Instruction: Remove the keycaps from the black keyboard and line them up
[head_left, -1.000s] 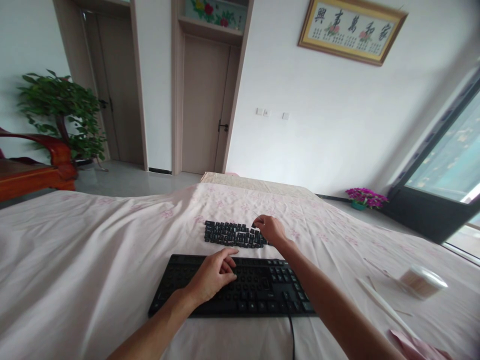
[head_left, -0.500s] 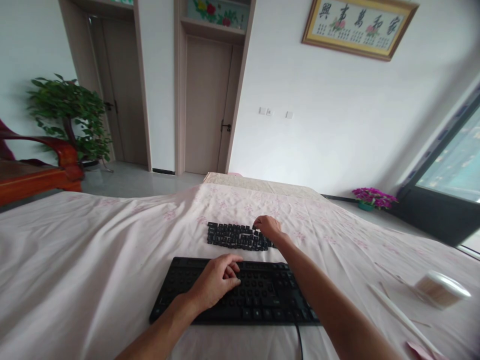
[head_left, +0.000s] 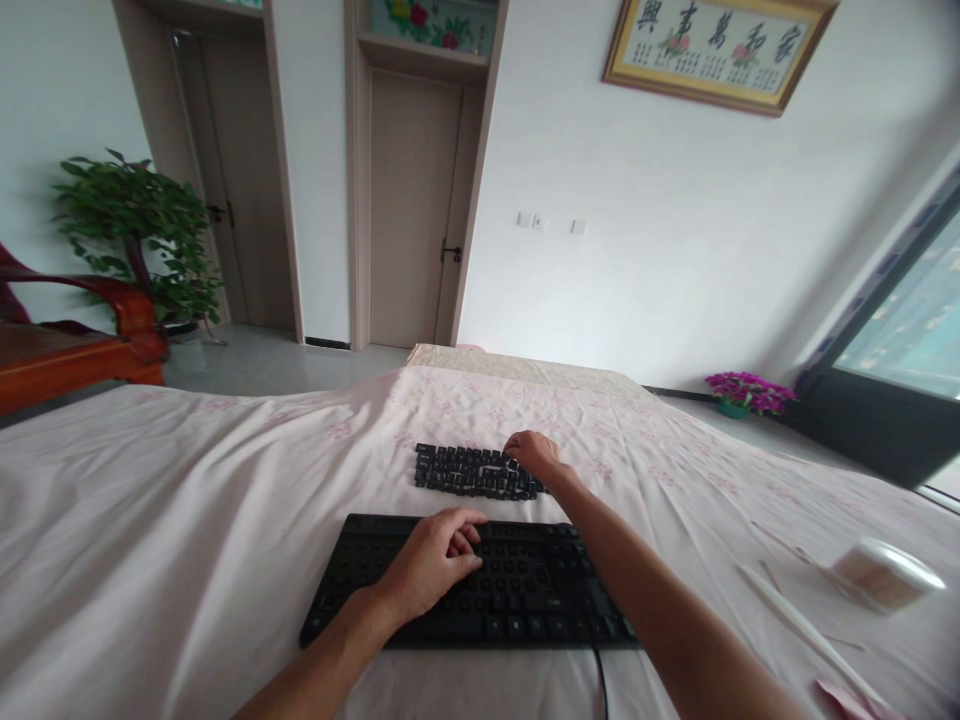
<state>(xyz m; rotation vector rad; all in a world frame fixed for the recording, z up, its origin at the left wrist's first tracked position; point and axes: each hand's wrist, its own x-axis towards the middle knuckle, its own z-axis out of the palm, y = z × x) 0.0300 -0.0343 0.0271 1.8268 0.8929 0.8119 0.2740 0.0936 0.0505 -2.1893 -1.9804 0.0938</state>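
A black keyboard [head_left: 525, 628] lies on the cloth, with many of its key positions bare in the left and middle parts and keycaps still on the right and near side. My left hand [head_left: 431, 560] rests over its middle, fingers loosely curled and thumb apart, with nothing seen in it. Beyond the keyboard, loose black keycaps [head_left: 461, 473] are laid out in rows. My right hand [head_left: 534, 452] reaches to the far right of these rows. Its fingers are pinched together at a keycap [head_left: 511, 452], mostly covered by the fingertips.
A pale flowered cloth [head_left: 225, 520] covers the surface. To the right lie a clear tub of cotton swabs [head_left: 885, 575], several loose swabs and a white stick-like tool [head_left: 810, 635]. The keyboard's cable [head_left: 601, 680] runs toward me.
My right hand has shifted very slightly left, its fingertips down at the keycap row. My left hand and the keyboard stay in place.
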